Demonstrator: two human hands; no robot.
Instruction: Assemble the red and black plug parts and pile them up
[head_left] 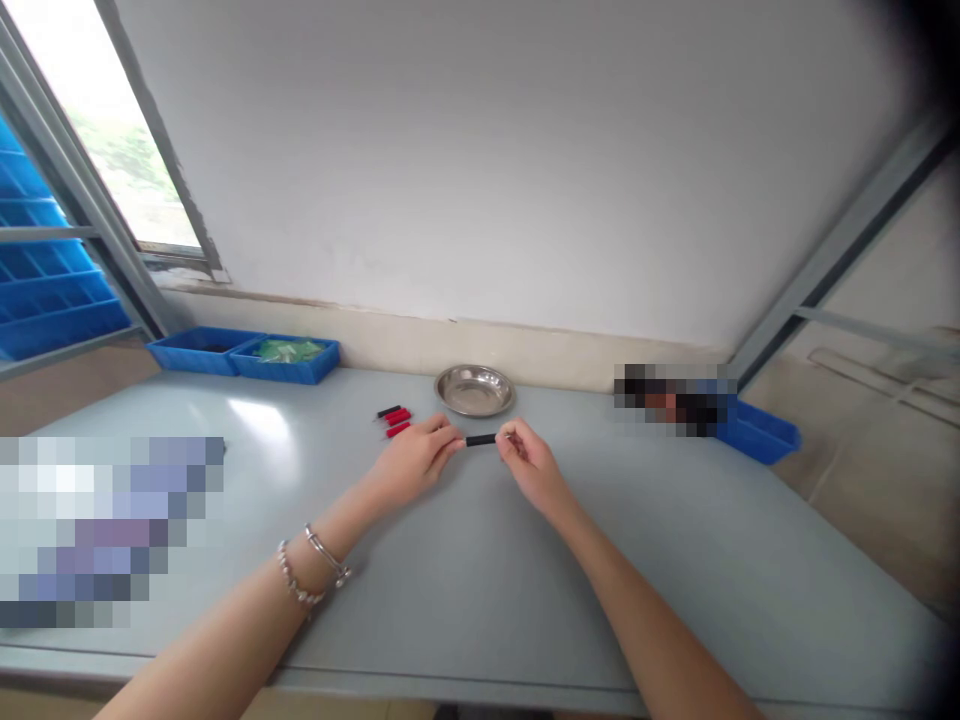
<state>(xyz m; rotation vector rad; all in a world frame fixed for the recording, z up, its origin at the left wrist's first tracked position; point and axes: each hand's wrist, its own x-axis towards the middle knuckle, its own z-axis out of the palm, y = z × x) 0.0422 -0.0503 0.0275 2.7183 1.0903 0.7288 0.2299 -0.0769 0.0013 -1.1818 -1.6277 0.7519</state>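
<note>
Between my two hands lies a short black rod-like piece [481, 440], held level just above or on the table; its exact kind does not show. My left hand [420, 455] pinches its left end, and my right hand [529, 462] is closed at its right end, where the fingertips hide a small part. Just beyond my left hand are several similar small pieces on the table: red ones [398, 430] and a black one [389, 411]. A round shiny metal dish [475, 391] stands right behind the held piece.
On the grey table [450, 600], two blue bins [285, 360] stand at the back left, one with green plastic bags [289, 350]. Another blue bin [761, 430] is at the right edge, beside a blurred-out patch. A second blurred patch covers the left side. Metal frame posts flank the table.
</note>
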